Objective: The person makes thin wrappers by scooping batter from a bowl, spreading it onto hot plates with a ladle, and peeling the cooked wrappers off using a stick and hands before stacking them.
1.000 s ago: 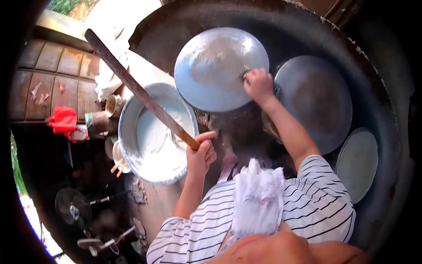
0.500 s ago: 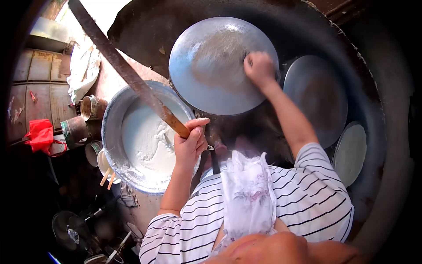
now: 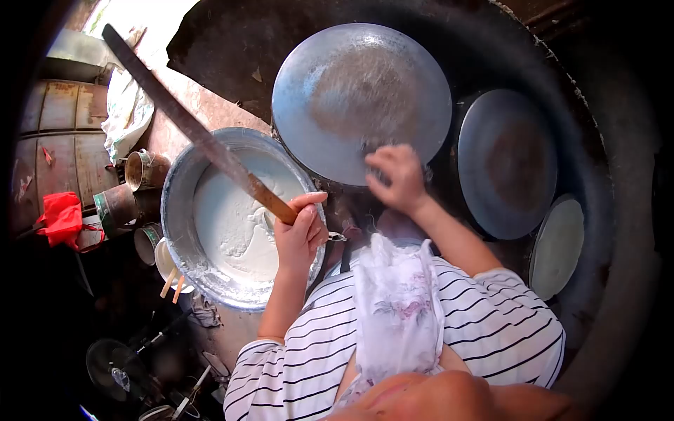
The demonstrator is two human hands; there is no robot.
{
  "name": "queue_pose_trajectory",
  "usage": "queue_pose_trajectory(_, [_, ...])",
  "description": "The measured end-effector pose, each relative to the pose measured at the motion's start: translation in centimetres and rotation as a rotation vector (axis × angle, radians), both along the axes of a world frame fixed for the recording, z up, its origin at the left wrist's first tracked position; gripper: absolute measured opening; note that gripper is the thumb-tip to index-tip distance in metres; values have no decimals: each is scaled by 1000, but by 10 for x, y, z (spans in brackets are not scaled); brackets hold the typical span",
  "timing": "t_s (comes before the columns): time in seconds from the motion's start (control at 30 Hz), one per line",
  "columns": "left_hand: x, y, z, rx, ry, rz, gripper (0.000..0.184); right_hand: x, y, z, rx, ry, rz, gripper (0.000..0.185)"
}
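My left hand (image 3: 302, 231) is closed around the wooden handle of a long spatula (image 3: 186, 123), its dark, narrow blade slanting up and left over a metal basin (image 3: 172, 235). Inside the basin lies thick white batter (image 3: 235, 224). My right hand (image 3: 399, 175), somewhat blurred, is at the near edge of a round metal griddle (image 3: 302, 91). Its fingers are curled, and a small dark bit shows by the fingertips; what they hold is hard to make out. The griddle's surface is grey with a brownish middle.
A second round griddle (image 3: 477, 154) stands to the right, and beyond it a third round plate (image 3: 562, 245) carries a pale layer. Rusty cans (image 3: 116, 207), a red bag (image 3: 62, 217) and a white cup (image 3: 166, 259) with wooden sticks are left of the basin. A fan (image 3: 116, 368) sits lower left.
My right hand has moved from the right part of the griddle toward its near edge, closer to my body. My left hand and the spatula have shifted slightly left.
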State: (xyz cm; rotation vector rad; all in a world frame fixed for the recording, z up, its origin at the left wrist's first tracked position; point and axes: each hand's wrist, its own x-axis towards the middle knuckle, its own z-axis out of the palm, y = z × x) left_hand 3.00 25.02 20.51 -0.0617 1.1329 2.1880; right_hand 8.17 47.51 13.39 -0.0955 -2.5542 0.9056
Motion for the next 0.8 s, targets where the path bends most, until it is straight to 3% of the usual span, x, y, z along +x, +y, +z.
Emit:
queue_pose_trajectory(0.1, [-7, 4, 6, -48, -41, 37, 20, -19, 47, -12, 112, 74, -119, 36])
queue_pose_trajectory(0.17, [-7, 5, 7, -80, -12, 99, 20, -80, 126, -22, 278, 57, -348, 38])
queue_pose_trajectory(0.23, [-5, 6, 1, -121, -35, 196, 19, -167, 184, -49, 316, -14, -412, 40])
queue_pose_trajectory(0.3, [-3, 10, -10, -181, 5, 299, 20, -257, 176, -49, 272, -63, -206, 42])
queue_pose_trajectory(0.4, [2, 20, -7, -178, -20, 414, 21, -306, 68, -38, 162, 120, 250, 34])
queue_pose_trajectory(0.5, [5, 27, 7, -146, 39, 455, 22, -203, -25, -11, -14, 14, 791, 27])
queue_pose_trajectory(0.57, [6, 26, 16, -110, 84, 447, 23, -107, -19, -4, 25, 73, 905, 29])
queue_pose_trajectory(0.63, [13, 14, 15, -65, 155, 419, 23, -81, 35, 3, 35, 62, 622, 28])
queue_pose_trajectory(0.7, [18, 6, 15, -145, 170, 404, 23, -119, 114, -13, 3, 138, 213, 26])
queue_pose_trajectory(0.8, [26, 9, 13, -130, 167, 373, 22, -146, 126, -14, 20, 99, 78, 24])
